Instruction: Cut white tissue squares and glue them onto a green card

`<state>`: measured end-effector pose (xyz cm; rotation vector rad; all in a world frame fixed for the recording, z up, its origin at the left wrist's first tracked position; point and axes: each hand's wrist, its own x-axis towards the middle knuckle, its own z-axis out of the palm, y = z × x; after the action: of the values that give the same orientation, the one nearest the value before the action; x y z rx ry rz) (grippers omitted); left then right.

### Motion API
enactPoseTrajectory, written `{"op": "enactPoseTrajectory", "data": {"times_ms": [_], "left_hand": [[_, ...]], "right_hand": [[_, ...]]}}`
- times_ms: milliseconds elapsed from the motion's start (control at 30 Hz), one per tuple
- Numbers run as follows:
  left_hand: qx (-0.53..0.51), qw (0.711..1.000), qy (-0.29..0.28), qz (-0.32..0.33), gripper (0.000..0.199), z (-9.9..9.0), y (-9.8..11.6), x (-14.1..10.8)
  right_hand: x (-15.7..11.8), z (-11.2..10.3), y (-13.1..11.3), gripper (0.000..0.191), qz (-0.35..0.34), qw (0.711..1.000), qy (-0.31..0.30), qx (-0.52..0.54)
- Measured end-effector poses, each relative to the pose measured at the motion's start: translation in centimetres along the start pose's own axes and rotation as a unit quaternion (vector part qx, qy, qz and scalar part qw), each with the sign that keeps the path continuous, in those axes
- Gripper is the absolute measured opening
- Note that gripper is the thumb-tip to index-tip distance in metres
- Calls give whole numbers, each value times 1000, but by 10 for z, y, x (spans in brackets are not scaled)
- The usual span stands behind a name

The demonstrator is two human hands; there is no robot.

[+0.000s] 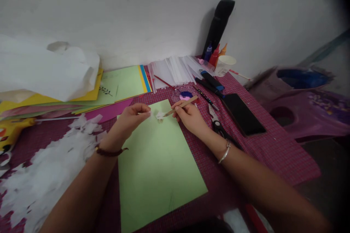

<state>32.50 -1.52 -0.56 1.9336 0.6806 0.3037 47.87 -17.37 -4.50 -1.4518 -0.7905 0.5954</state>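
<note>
A light green sheet of paper (161, 164) lies in front of me on the table. Over its far left edge is my left hand (133, 116), thumb and forefinger pinched together. A pale bit shows at those fingertips, too small to name. My right hand (190, 116) grips a flat wooden stick (190, 101) like a pen, its lower end pointing left over the sheet. Small white paper pieces (160, 115) sit at the stick's tip, near the sheet's far edge, above a brownish mark. Whether the stick touches them I cannot tell.
Torn white paper (51, 174) is heaped left, by a yellow glue gun (13, 131). Coloured sheets (123, 83) and clear glue sticks (172, 71) lie behind. To the right are scissors (218, 125), a phone (243, 114), a marker (206, 98), paint bottles (214, 56) and a cup (225, 63).
</note>
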Motion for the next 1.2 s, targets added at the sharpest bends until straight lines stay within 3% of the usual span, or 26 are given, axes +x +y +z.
{"op": "enactPoseTrajectory", "data": {"times_ms": [200,267,333,400,467,600,733,833,967,1067,1200], "left_hand": [[50,996,-25,64,13,24,-2,6],[19,999,-4,28,15,27,0,7],[-46,997,51,-24,17,24,-1,9],[-123,986,95,-55,16,17,-4,9],[-200,972,104,-71,14,8,-9,8],[-282,949,76,-121,14,-5,-15,-1],[-223,957,-7,-186,16,-21,-17,-16],[-91,984,-24,-154,15,-35,-15,-28],[20,997,24,-73,16,-41,-5,-39],[5,997,54,-51,16,-34,3,-37],[-67,996,52,-24,15,-18,11,-19]], "right_hand": [[0,0,-1,9,6,1000,1,7],[-1,0,-1,9,2,1000,-2,9],[-1,-1,-1,10,1,1000,-1,11],[-2,-2,-2,12,3,1000,-1,11],[-2,-2,-2,13,5,1000,-4,13],[-3,-1,-3,12,5,1000,-14,19],[-4,-1,-3,13,3,1000,-14,18],[-4,-2,-3,14,3,1000,-15,13],[-3,-2,-3,13,-1,1000,-14,6],[-3,-2,-2,12,-2,1000,-13,10],[-2,-2,-1,10,4,1000,-10,-9]]}}
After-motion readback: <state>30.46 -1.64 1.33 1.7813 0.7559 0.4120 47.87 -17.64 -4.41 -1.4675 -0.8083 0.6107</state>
